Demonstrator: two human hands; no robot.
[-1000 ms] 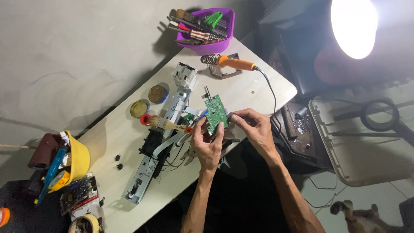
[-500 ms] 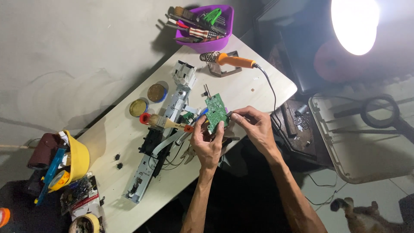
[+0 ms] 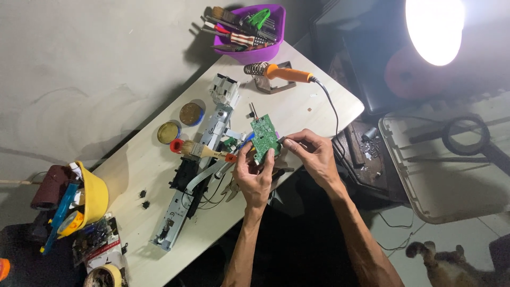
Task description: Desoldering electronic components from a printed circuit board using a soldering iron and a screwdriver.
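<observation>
Circuit board (image 3: 264, 137) is being gripped upright by the left hand (image 3: 254, 175); the right hand (image 3: 312, 153) is pinching its edge above the table (image 3: 297, 109).

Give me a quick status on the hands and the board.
Left hand grips green circuit board from below. Right hand pinches its right edge. Board held above the table; brush lies just left.

Green circuit board (image 3: 264, 137), orange soldering iron (image 3: 289, 73), purple bowl (image 3: 265, 51), yellow helmet (image 3: 95, 199)
</observation>
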